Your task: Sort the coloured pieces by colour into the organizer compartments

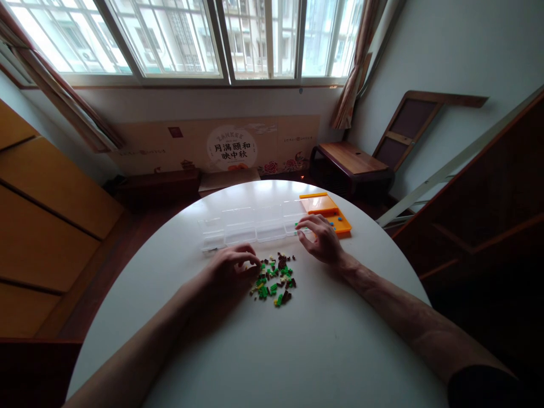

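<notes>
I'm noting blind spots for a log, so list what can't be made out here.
All in the head view:
- Bricks: exact count; tiny and overlapping.
- Left hand: whether its fingertips pinch a brick; too small and dark.
- Clear box: part of its right-end compartment, behind the right hand.
- Orange tray: part of its near left side, behind that hand.
- Dark sleeve: cut off by the bottom edge.

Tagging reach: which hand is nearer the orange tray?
Right. Right hand is at the near left side of the orange tray; left hand is farther left, beside the brick pile.
</notes>
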{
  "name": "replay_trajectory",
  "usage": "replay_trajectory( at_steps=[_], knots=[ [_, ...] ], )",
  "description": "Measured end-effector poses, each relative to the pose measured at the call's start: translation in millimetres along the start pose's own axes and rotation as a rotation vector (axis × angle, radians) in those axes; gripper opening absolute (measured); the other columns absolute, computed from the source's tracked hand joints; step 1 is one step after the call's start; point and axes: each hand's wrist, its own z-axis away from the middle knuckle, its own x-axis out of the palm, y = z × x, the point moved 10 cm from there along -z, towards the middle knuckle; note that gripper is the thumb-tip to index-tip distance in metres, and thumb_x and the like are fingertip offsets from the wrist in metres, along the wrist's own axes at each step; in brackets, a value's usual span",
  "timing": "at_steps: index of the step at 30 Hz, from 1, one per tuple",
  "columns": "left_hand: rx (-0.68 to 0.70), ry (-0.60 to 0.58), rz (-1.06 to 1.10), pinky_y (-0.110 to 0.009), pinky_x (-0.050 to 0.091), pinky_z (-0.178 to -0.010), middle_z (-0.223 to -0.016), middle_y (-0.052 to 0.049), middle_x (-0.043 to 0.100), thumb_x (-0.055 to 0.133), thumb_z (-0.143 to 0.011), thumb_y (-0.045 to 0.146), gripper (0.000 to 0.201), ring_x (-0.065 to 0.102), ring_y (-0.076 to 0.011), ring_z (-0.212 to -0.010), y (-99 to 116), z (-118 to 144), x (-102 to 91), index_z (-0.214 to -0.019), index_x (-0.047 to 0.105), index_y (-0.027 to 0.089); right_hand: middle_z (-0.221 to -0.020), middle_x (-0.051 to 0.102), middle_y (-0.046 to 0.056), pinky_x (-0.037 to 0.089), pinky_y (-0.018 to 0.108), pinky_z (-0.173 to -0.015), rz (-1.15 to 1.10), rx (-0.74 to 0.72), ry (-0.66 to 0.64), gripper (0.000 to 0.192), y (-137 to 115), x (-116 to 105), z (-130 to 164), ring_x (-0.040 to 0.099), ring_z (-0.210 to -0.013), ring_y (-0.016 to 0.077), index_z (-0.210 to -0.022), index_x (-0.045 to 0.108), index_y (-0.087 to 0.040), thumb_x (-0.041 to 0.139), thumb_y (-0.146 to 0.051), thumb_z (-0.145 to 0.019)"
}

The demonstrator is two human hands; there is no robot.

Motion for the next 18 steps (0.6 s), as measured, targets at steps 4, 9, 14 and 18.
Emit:
replay_trajectory(
  at_steps=[4,9,14,18],
  knots=[
    [-0.004,0.012,0.017,-0.023,0.054,-0.067,-0.098,-0.008,0.075,0.071,-0.105,0.029,0.015,0.066,-0.013,-0.073,-2.2,-1.8,-0.8,-0.099,0.081,0.02,-0.115,0.078,0.007,0.056,0.049,-0.104,-0.003,-0.001,-0.011,0.012,-1.8,0.0,-0.4,0.069,-0.11,0.029,-0.104,0.077,-0.026,0.068,-0.019,-0.099],
    [-0.007,0.018,-0.019,-0.024,0.053,-0.068,-0.099,-0.007,0.074,0.069,-0.106,0.031,0.014,0.063,-0.0126,-0.072,-2.2,-2.3,-3.4,-0.102,0.078,0.02,-0.115,0.078,0.007,0.056,0.049,-0.105,-0.005,-0.001,-0.03,0.012,-2.3,0.5,0.0,0.07,-0.11,0.0291,-0.105,0.077,-0.026,0.067,-0.022,-0.101],
    [0.016,0.02,-0.14,-0.023,0.048,-0.065,-0.097,-0.004,0.075,0.069,-0.103,0.027,0.01,0.06,-0.011,-0.068,3.7,-1.8,-4.0,-0.098,0.076,0.021,-0.116,0.078,0.007,0.056,0.049,-0.104,-0.008,-0.012,-0.031,0.011,-2.4,1.0,0.5,0.07,-0.11,0.0288,-0.105,0.078,-0.026,0.068,-0.022,-0.101],
    [0.063,0.002,-0.171,-0.022,0.046,-0.062,-0.098,-0.004,0.076,0.067,-0.105,0.028,0.013,0.061,-0.0104,-0.067,10.3,-3.0,-2.4,-0.098,0.076,0.022,-0.116,0.078,0.007,0.056,0.049,-0.105,-0.009,-0.011,-0.04,0.011,-2.4,1.4,0.5,0.07,-0.11,0.0287,-0.105,0.078,-0.026,0.068,-0.022,-0.1]
  ],
)
